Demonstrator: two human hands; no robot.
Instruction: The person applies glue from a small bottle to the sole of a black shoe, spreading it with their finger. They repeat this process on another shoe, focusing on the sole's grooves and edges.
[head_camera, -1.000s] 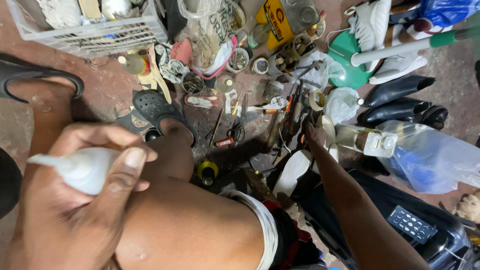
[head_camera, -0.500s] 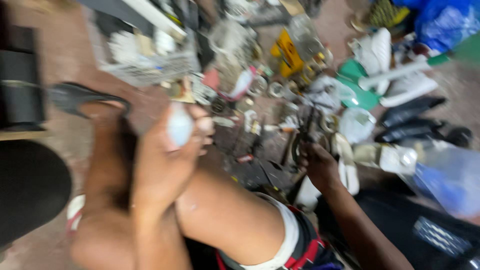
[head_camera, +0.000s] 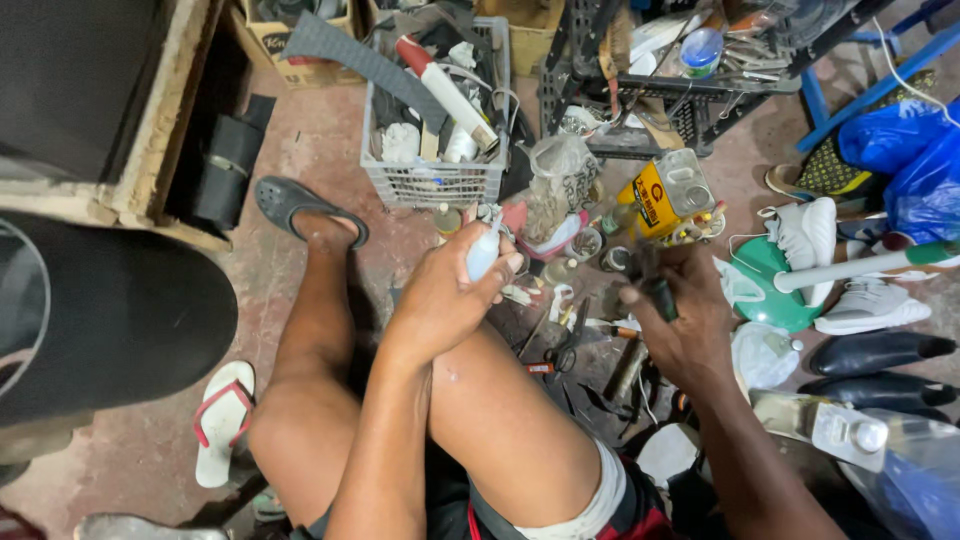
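Plastic, metal and rough concrete showing under the hands

The white bottle (head_camera: 483, 252) is looking smooth, matt plastic; the tool handle (head_camera: 660, 297) dark and glossy; the basket (head_camera: 436, 182) grey plastic lattice; the tin (head_camera: 668, 193) shining metal; the floor (head_camera: 300, 150) lying rough, stained.

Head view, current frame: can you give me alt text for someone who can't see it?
A seated person's left hand holds a small white bottle above their bare knee, while the right hand has a grip on a dark-handled tool. Below lies a cluttered floor with a white basket, a yellow can, scissors and shoes.
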